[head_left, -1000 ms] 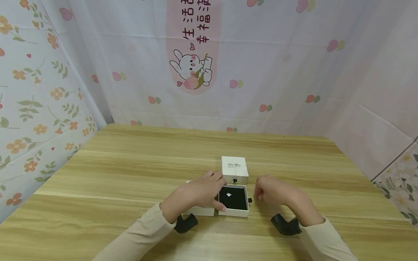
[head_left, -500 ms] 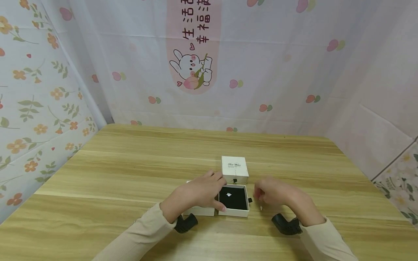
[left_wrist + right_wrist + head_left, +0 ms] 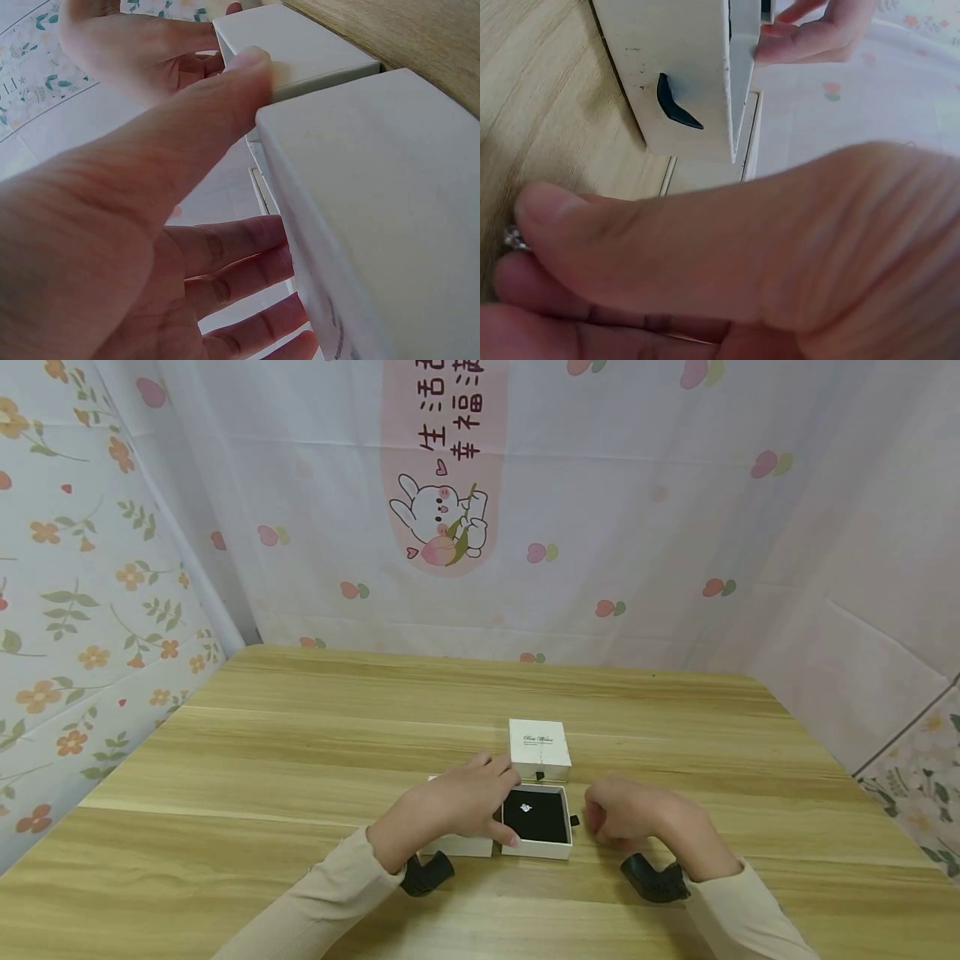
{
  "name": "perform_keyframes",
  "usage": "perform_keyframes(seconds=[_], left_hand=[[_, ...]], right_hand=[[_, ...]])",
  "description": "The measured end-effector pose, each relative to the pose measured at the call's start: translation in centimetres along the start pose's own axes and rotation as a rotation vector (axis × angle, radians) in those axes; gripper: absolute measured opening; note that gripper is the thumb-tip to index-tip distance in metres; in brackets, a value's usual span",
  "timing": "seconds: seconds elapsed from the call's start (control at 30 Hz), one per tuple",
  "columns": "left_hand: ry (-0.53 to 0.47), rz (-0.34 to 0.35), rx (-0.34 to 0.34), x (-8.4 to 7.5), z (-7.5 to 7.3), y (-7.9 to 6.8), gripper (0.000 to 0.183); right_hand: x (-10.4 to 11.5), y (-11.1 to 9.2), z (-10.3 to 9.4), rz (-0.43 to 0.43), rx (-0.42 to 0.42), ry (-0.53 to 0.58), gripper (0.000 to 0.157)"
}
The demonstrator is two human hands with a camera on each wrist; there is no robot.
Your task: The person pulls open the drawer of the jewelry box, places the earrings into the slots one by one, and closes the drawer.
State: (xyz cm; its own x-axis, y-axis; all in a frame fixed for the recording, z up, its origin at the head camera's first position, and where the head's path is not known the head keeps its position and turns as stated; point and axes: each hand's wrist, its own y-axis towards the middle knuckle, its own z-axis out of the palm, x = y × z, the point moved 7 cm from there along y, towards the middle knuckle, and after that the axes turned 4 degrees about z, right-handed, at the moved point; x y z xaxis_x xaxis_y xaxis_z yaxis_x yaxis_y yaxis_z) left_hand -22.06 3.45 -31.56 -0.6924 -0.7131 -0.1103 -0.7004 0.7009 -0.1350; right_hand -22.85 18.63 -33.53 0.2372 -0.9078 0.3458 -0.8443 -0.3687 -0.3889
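A white jewellery box drawer [image 3: 536,850] with a black lining [image 3: 547,823] lies in the middle of the table. A small sparkling silver jewel sits on the lining. Its white sleeve [image 3: 375,172] is at the drawer's left, partly under my left hand [image 3: 465,802]. That hand holds the box, its thumb on the drawer's near wall and its fingers along the far side. Right of the drawer, my right hand [image 3: 630,810] is low over the table. Its thumb and fingertip pinch a small silver jewel [image 3: 514,238], mostly covered by the fingers.
Behind the drawer stands a second white box [image 3: 538,745] with printed lettering and a black pull tab. A black pull tab [image 3: 675,105] also sticks out of the drawer's right wall. The wooden table [image 3: 315,718] meets patterned cloth hangings at the back and left.
A small jewel showed on the table below my right hand half a second ago; now that hand has dipped slightly nearer and pinches it. My left hand and the box stay put.
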Motion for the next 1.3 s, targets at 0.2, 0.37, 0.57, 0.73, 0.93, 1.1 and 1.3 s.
perform_keyframes(seconds=[0.2, 0.37, 0.57, 0.73, 0.93, 1.1, 1.3], left_hand=[[0.005, -0.001, 0.001, -0.1, -0.1, 0.0, 0.067], [-0.002, -0.002, 0.000, 0.0, 0.0, 0.0, 0.068], [-0.001, -0.003, 0.004, 0.0, 0.0, 0.1, 0.069], [-0.002, -0.005, 0.005, 0.0, 0.1, 0.1, 0.070], [-0.007, -0.003, 0.004, 0.0, 0.1, 0.1, 0.070], [-0.011, -0.001, 0.005, -0.1, 0.0, 0.0, 0.069], [-0.009, -0.002, 0.005, -0.1, -0.1, 0.0, 0.068]], right_hand=[[0.4, 0.0, -0.8, -0.058, -0.062, -0.077, 0.015], [0.7, -0.1, -1.4, -0.108, -0.123, -0.093, 0.017], [1.1, -0.2, -1.8, -0.143, -0.161, -0.064, 0.021], [1.6, -0.5, -2.2, -0.171, -0.190, -0.052, 0.020], [2.2, -0.8, -2.6, -0.186, -0.225, -0.041, 0.012], [2.5, -0.9, -2.8, -0.209, -0.251, -0.045, 0.012], [3.2, -1.1, -2.9, -0.236, -0.266, -0.043, 0.011]])
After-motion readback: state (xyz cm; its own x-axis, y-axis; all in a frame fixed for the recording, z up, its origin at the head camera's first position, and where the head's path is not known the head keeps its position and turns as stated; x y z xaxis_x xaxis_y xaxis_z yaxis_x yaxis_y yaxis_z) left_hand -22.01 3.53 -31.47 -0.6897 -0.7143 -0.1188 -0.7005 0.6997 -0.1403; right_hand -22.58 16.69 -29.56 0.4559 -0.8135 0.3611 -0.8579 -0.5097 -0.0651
